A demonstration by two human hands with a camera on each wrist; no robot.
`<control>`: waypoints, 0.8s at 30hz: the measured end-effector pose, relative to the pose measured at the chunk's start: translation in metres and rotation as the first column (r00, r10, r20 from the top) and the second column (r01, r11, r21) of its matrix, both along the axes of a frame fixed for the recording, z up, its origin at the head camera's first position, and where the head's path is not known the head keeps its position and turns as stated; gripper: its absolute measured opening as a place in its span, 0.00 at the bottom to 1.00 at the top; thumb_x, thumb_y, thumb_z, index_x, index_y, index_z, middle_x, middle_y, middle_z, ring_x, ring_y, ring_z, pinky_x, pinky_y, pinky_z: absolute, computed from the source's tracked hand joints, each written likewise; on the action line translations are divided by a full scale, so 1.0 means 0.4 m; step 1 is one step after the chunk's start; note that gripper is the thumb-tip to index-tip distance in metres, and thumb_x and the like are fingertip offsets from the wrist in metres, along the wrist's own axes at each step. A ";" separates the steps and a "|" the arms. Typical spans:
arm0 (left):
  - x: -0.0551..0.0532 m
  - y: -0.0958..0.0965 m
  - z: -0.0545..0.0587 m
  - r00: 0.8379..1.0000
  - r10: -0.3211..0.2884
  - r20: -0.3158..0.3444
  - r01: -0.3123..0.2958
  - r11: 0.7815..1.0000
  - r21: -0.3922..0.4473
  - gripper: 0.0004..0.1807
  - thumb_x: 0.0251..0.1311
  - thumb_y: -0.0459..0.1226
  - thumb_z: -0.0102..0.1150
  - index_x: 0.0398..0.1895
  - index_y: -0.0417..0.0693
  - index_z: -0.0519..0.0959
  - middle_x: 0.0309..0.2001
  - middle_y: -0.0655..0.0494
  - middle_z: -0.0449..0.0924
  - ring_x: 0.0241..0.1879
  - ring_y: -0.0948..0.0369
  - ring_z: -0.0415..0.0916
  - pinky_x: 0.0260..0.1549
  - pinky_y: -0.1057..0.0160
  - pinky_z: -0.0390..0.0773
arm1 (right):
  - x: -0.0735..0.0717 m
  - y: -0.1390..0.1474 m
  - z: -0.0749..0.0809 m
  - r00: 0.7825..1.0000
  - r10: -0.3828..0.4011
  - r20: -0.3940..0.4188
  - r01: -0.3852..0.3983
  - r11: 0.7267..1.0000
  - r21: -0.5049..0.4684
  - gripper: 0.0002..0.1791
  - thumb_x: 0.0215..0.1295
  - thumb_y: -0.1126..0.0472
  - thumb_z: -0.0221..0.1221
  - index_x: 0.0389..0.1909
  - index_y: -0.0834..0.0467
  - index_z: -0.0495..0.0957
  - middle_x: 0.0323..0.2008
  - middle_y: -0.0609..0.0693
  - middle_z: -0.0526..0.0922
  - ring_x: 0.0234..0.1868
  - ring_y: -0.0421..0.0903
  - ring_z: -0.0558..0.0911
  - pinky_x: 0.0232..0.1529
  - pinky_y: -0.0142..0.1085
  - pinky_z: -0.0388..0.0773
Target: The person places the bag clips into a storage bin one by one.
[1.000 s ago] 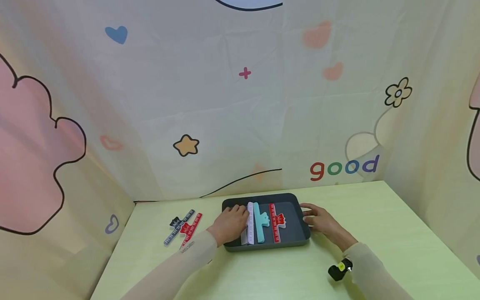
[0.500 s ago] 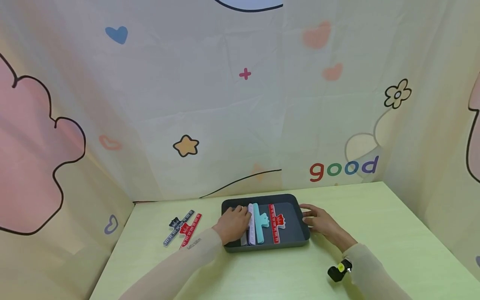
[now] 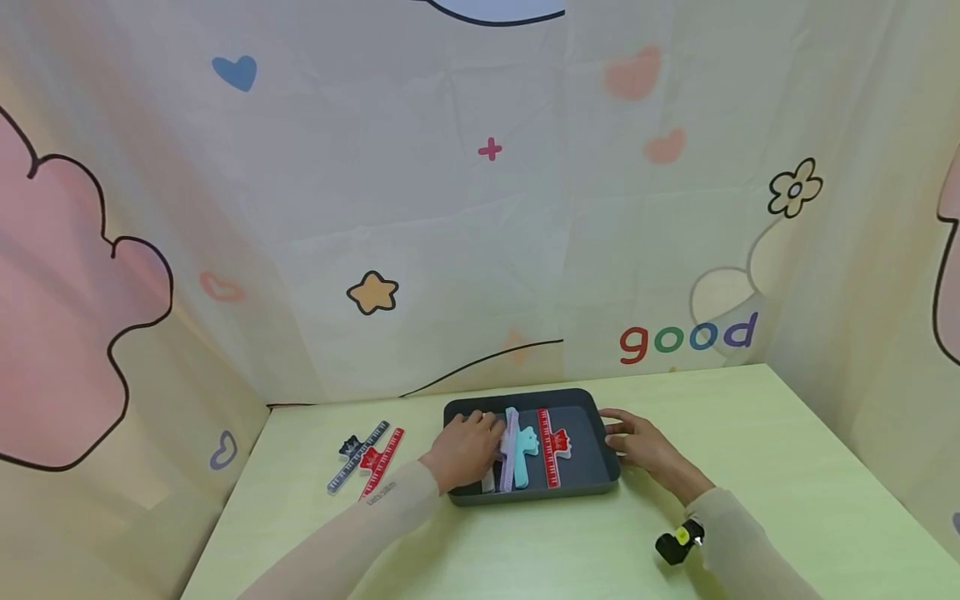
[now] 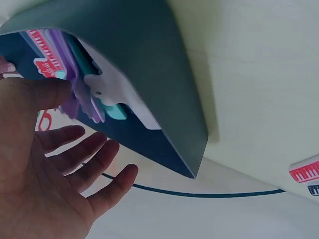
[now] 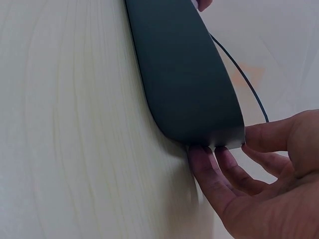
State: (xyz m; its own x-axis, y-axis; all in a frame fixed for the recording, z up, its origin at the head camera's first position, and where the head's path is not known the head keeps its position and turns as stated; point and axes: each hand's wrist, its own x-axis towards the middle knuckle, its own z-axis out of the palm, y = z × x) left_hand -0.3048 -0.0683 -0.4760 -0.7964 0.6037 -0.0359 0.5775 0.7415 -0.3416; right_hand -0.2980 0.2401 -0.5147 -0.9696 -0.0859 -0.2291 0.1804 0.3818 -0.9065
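Note:
A dark grey tray (image 3: pixel 540 497) stands on the table with several long-jawed clips inside. Over its left part, my left hand (image 3: pixel 465 450) holds a lilac clip (image 3: pixel 509 462) by thumb and fingers; that clip leans across an aqua clip (image 3: pixel 529 440). A red clip (image 3: pixel 551 467) printed with piano keys lies further right. Under the left hand, a white clip (image 4: pixel 117 89) rests against the tray wall in the left wrist view. My right hand (image 3: pixel 648 450) grips the tray's right wall, with thumb and fingertips at its corner in the right wrist view.
Left of the tray, a dark piano-key clip (image 3: pixel 360 454) and a second red clip (image 3: pixel 386 458) lie crossed on the pale table (image 3: pixel 525 550). A printed curtain (image 3: pixel 435 208) closes off the back and sides. A black camera device (image 3: pixel 678 542) sits at my right wrist.
My left hand has shifted slightly right. The lilac clip has moved right with it, from beside the aqua clip to tilting over it. The right hand stays on the tray.

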 end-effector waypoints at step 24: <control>0.055 -0.160 0.061 0.992 -0.023 -0.127 0.053 0.969 0.241 0.26 0.66 0.47 0.57 0.65 0.52 0.71 0.62 0.51 0.74 0.61 0.52 0.72 0.61 0.51 0.77 | 0.005 -0.003 0.000 1.000 0.004 -0.012 -0.004 1.000 0.003 0.30 0.71 0.69 0.48 0.73 0.59 0.59 0.64 0.69 0.67 0.59 0.60 0.75 0.56 0.50 0.82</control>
State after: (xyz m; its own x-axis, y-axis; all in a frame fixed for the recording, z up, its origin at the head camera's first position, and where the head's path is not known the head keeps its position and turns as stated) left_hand -0.2827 -0.1325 -0.4516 -0.7618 0.6122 0.2118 0.5722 0.7892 -0.2230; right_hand -0.2958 0.2388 -0.5148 -0.9720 -0.0894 -0.2175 0.1676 0.3854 -0.9074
